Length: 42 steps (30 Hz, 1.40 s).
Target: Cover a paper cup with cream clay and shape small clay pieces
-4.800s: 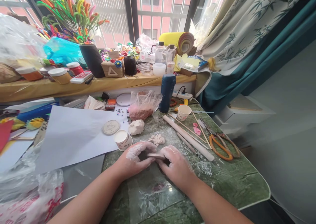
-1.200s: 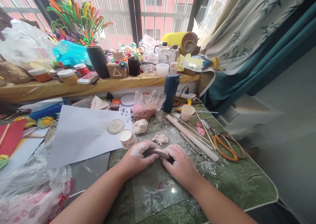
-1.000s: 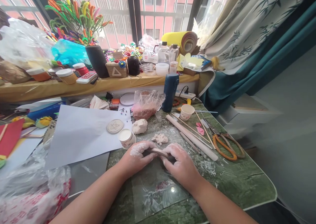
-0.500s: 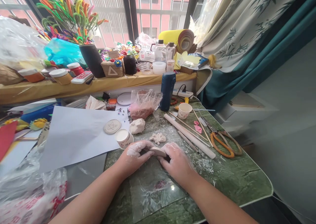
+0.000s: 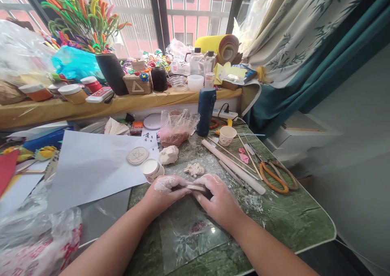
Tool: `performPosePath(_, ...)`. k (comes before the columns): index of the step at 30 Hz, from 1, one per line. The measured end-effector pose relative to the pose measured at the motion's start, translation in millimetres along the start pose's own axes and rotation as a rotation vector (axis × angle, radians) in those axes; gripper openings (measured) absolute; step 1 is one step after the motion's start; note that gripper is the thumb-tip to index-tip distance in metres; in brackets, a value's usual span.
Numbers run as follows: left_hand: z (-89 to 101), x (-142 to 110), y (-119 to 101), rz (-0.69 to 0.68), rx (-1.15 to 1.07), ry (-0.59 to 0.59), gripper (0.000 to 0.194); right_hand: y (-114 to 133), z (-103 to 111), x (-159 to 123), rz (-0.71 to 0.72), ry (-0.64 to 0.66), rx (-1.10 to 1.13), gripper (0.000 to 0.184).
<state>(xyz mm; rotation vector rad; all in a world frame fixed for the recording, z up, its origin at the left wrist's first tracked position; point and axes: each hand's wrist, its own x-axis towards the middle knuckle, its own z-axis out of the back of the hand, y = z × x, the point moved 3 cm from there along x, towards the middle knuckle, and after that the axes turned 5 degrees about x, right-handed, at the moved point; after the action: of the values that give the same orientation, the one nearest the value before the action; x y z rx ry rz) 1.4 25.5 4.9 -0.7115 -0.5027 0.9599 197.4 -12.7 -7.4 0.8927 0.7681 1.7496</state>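
My left hand [image 5: 166, 191] and my right hand [image 5: 217, 199] meet over a clear plastic sheet [image 5: 189, 231] on the green marble table [image 5: 289, 223]. Both are dusted white and closed around a flat pale clay piece [image 5: 195, 188] held between their fingertips. Just beyond them lie crumbled clay scraps [image 5: 194, 169], a white clay lump [image 5: 168, 154] and a small open white jar [image 5: 151, 170]. A round clay disc with a star mark [image 5: 137, 155] rests on a large white paper sheet [image 5: 91, 166].
A wooden rolling pin [image 5: 233, 167], thin sticks and orange-handled scissors [image 5: 276, 178] lie to the right. A paper cup [image 5: 227, 135], a blue bottle [image 5: 206, 111] and a plastic bag of pink clay [image 5: 176, 128] stand behind. A cluttered shelf [image 5: 91, 105] runs along the window.
The hands stay together on the clay piece, shifting their fingers slightly around it. The view has swayed a little; nothing else on the table has moved.
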Motion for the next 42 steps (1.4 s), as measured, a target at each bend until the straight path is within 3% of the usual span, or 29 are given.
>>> performPosePath(4, -1.0, -0.1, -2.8, -0.027, 0.024, 0.002, 0.013, 1.3, 5.6, -0.3, 0.07, -0.054, 0.153, 0.008)
performPosePath(9, -0.7, -0.7, -5.6, -0.089, -0.021, -0.016, 0.019, 1.7, 5.6, -1.1, 0.107, -0.055, 0.155, 0.008)
performPosePath(12, 0.1, -0.8, -6.2, -0.108, -0.011, -0.021, 0.013, 3.6, 6.2, -1.8, 0.089, -0.055, 0.157, 0.01)
performPosePath(15, 0.2, -1.8, -6.9, -0.113, 0.005, -0.025, 0.013, 3.7, 5.7, -1.7, 0.013, 0.006, 0.184, 0.021)
performPosePath(18, 0.0, -3.9, -6.2, -0.092, -0.05, -0.035, 0.024, -1.3, 3.4, -0.9, -0.109, 0.033, 0.285, 0.019)
performPosePath(22, -0.1, -4.9, 0.1, 0.015, -0.235, -0.086, 0.032, -11.3, 10.0, 0.4, -0.377, -0.156, 0.635, 0.028)
performPosePath(24, -0.7, -4.2, 3.7, 0.063, -0.29, -0.101, 0.03, -6.5, 27.1, 0.8, -0.409, -0.266, 0.667, 0.031)
performPosePath(27, -1.3, -3.3, 7.6, 0.091, -0.322, -0.121, 0.03, 18.2, 73.4, -0.2, -0.164, -0.439, 0.321, 0.02)
performPosePath(30, -1.4, -3.2, 9.3, 0.083, -0.285, -0.117, 0.029, 46.2, 105.2, -9.8, 0.344, -0.563, -0.184, 0.028)
performPosePath(31, -1.2, -3.4, 9.3, 0.08, -0.258, -0.111, 0.029, 48.8, 104.4, -14.3, 0.465, -0.523, -0.305, 0.035)
performPosePath(33, -0.3, -3.9, 8.4, 0.076, -0.2, -0.098, 0.028, 41.5, 86.8, -23.5, 0.564, -0.287, -0.45, 0.04)
performPosePath(35, 0.6, -4.1, 7.0, 0.071, -0.157, -0.087, 0.028, 23.7, 58.5, -34.9, 0.538, 0.037, -0.504, 0.033)
performPosePath(36, 0.9, -4.0, 6.3, 0.066, -0.142, -0.083, 0.028, 14.4, 47.0, -40.7, 0.499, 0.113, -0.512, 0.033)
performPosePath(39, 1.1, -3.3, 5.1, 0.045, -0.099, -0.085, 0.027, -0.9, 31.2, -49.9, 0.423, 0.09, -0.445, 0.039)
performPosePath(42, 0.8, -3.0, 5.0, 0.034, -0.068, -0.078, 0.026, 1.1, 26.7, -41.8, 0.393, 0.111, -0.438, 0.052)
